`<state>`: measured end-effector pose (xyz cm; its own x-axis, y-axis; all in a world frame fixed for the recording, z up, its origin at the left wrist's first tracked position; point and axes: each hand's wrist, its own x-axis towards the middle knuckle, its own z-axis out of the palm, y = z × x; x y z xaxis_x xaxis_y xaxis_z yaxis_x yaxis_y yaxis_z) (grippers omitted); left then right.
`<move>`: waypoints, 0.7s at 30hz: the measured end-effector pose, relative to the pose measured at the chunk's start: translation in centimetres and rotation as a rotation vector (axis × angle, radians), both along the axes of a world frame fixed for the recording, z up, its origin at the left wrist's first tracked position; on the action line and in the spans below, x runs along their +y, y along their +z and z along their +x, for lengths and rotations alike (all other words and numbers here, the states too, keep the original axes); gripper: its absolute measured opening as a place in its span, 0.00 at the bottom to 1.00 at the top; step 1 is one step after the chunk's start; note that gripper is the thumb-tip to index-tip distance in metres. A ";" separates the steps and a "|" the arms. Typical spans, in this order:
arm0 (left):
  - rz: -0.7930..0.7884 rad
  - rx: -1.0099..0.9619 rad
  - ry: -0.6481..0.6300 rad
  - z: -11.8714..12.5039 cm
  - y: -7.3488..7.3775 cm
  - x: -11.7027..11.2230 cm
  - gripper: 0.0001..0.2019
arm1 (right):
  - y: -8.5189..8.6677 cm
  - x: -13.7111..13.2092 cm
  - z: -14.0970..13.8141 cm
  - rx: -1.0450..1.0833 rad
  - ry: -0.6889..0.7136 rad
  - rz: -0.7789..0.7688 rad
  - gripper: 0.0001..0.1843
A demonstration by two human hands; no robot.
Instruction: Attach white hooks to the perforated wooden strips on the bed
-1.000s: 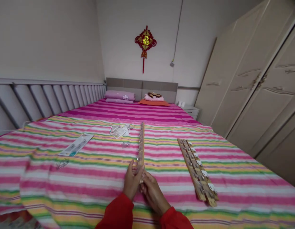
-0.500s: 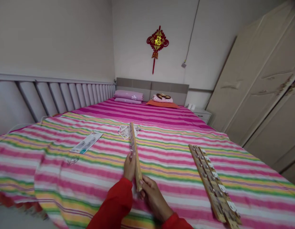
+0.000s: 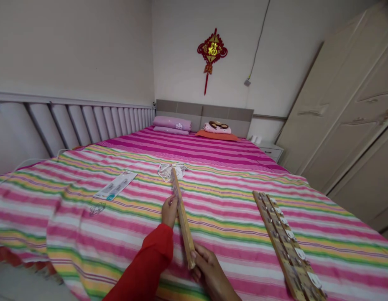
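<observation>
Since a wide bed fills the room from slatted grey side panel to cream wardrobe, it sets the whole scene. Far wall: red and gold Chinese knot hanging above a grey upholstered headboard. Two pillows lie against the headboard, the pink one at left and the one with a cartoon face on an orange cushion. Small white bedside cabinet sits just past the bed's far right corner.

A rainbow-striped quilt covers the near half of the bed. On it, at right, two wooden strips lie side by side and touching, fitted with metal studs and white tabs. Left of centre lies a printed packaging card. Farther up sits a small heap of white and clear pieces, too small to identify. A faint wire-like item rests near the card.

Held strip: a wooden strip with hooks, tilted above the quilt, upper end pointing toward the headboard. Both red sleeves show. The right hand clamps the strip's lower end between thumb and fingers. The left hand sits higher, apart from the right, its fingers against the strip's edge by a clear plastic piece; whether they close on it, cannot tell.
</observation>
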<state>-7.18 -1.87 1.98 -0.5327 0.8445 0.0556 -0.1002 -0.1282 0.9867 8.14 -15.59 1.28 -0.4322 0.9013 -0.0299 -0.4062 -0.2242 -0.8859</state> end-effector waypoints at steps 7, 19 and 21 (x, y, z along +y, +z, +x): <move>-0.066 -0.103 -0.040 -0.9 -0.1 0.9 0.18 | -0.2 0.5 0.9 0.021 -0.045 -0.015 0.17; -0.142 0.624 0.132 -2.7 2.3 1.0 0.30 | 0.3 -0.9 3.3 -0.049 -0.007 -0.010 0.20; -0.113 0.591 0.135 -2.5 2.5 1.2 0.28 | -0.1 -1.2 3.6 -0.090 0.001 0.000 0.23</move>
